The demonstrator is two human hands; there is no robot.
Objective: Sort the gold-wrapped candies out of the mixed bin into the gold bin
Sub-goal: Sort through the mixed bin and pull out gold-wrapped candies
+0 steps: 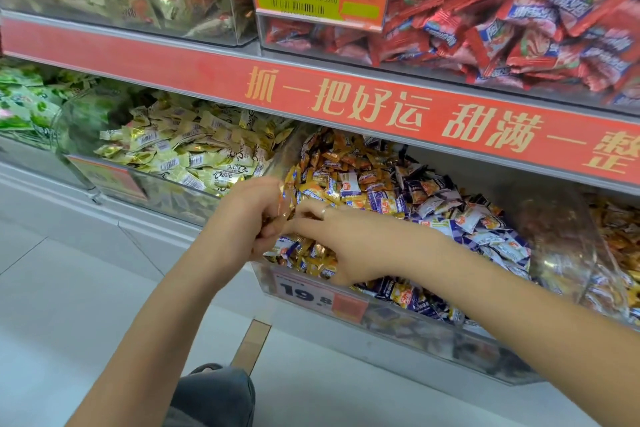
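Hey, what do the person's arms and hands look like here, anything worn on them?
Both forearms are bare, with no sleeves, watch or gloves in view. The right hand wears a thin silver-coloured ring on one finger. The left hand shows no jewellery.

I am seeing bright, even store light glaring off the clear plastic bin fronts; edges are bending, hands blurring slightly.

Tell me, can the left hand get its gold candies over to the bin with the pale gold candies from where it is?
Probably yes. The left hand grips gold candies just beside the gold bin, whose open top faces the person. Nothing lies between them, and the right hand is over the mixed bin, on the other side.
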